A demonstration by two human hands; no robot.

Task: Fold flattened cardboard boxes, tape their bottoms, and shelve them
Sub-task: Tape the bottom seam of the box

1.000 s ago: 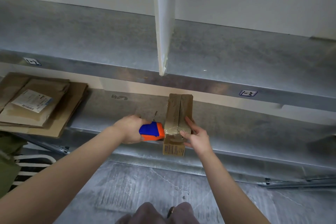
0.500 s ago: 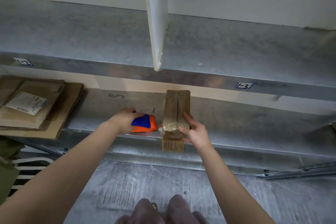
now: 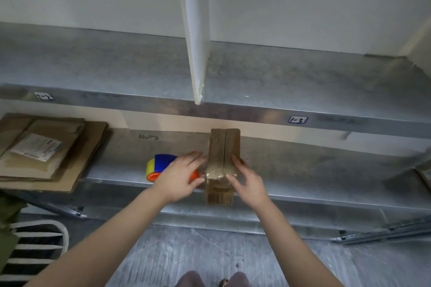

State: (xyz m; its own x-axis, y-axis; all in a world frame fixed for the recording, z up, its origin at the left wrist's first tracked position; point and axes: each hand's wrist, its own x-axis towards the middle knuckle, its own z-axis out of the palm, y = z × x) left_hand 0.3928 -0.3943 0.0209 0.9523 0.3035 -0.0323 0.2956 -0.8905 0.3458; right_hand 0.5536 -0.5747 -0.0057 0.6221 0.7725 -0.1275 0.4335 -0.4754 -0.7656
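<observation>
A small folded cardboard box (image 3: 223, 147) stands on the lower metal shelf (image 3: 303, 165), its bottom flaps facing up with clear tape across the near end. My right hand (image 3: 247, 182) rests with straight fingers against the box's right side and taped end. My left hand (image 3: 180, 173) hovers open just left of the box, over a blue, orange and yellow tape dispenser (image 3: 161, 165) that lies on the shelf. The left fingertips reach toward the box's left side; whether they touch it I cannot tell.
A stack of flattened cardboard boxes (image 3: 46, 154), one with a white label, lies on the shelf's left end. An upper metal shelf (image 3: 303, 81) with a white upright divider (image 3: 194, 30) hangs overhead. A white wire rack (image 3: 35, 247) stands at lower left.
My left hand let go of the tape dispenser, which now lies on the shelf, and opened flat toward the box. My right hand stays on the box.
</observation>
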